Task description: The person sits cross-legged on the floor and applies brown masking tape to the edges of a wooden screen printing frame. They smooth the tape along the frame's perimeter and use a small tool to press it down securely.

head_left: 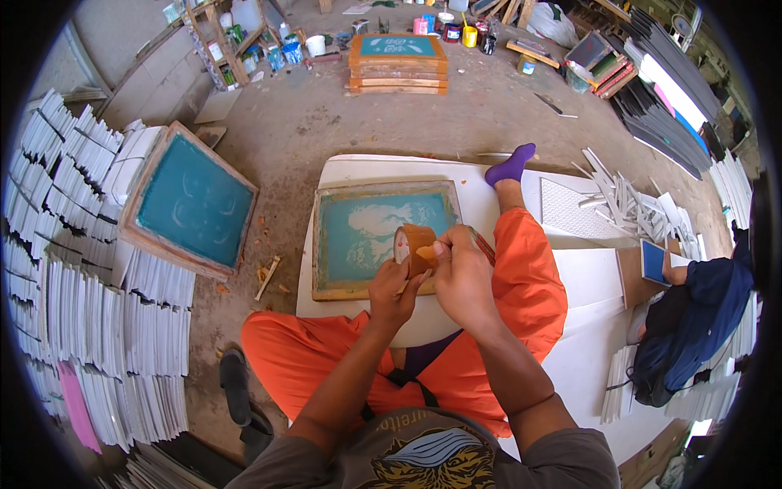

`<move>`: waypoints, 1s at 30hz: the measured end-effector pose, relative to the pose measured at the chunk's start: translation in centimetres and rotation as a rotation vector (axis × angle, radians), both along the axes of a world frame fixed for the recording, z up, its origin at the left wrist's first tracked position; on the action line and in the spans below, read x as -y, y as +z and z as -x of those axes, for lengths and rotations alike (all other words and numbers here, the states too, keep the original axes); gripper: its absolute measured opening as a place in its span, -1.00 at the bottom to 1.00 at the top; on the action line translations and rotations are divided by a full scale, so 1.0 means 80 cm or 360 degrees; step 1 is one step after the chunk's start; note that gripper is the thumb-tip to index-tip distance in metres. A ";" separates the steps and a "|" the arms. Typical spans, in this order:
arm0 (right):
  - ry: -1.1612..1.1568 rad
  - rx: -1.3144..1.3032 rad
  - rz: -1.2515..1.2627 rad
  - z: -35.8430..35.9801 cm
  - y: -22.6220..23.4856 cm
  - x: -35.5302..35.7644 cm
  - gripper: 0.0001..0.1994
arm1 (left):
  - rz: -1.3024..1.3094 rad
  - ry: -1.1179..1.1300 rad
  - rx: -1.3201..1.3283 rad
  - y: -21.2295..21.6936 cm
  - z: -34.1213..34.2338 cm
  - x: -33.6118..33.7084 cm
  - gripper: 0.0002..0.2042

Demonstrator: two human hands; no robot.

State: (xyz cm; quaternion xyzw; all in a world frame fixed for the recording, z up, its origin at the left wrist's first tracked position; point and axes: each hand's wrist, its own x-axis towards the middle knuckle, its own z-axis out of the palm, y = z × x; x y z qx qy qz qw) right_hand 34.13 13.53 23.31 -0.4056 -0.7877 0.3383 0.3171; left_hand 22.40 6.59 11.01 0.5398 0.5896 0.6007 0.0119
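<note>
A roll of brown packing tape [420, 238] is held up in front of me by my left hand [393, 293], its fingers closed on the roll's lower edge. My right hand [463, 273] pinches the tape's loose end at the roll's near side. A slim dark and reddish tool [483, 244] also sticks out from the right hand; its kind is unclear. Below and beyond both hands lies a wooden-framed printing screen [329, 289], with teal mesh and a pale pattern. The tape and hands hide its lower right part.
White boards [521, 359] lie beneath me. Another teal screen [195, 204] leans against stacked white sheets [106, 326] at left. Several stacked frames [399, 73] stand ahead, near paint containers [470, 36]. White offcuts [623, 204] lie at right, beside another person's hand [674, 270]. Black sandals [235, 387] rest at lower left.
</note>
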 end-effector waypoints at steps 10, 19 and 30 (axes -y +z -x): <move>0.0137 -0.0313 -0.0033 -0.010 0.019 -0.017 -0.90 | 0.0151 0.0115 0.0690 -0.054 -0.008 0.013 -0.59; 0.0451 0.0005 -0.0607 -0.019 -0.047 -0.035 -0.55 | 0.0182 0.0050 0.0788 -0.015 -0.006 0.017 -0.65; 0.0200 -0.0312 -0.0273 0.028 -0.085 -0.041 -0.90 | 0.0155 0.0080 0.0635 -0.014 -0.008 0.015 -0.66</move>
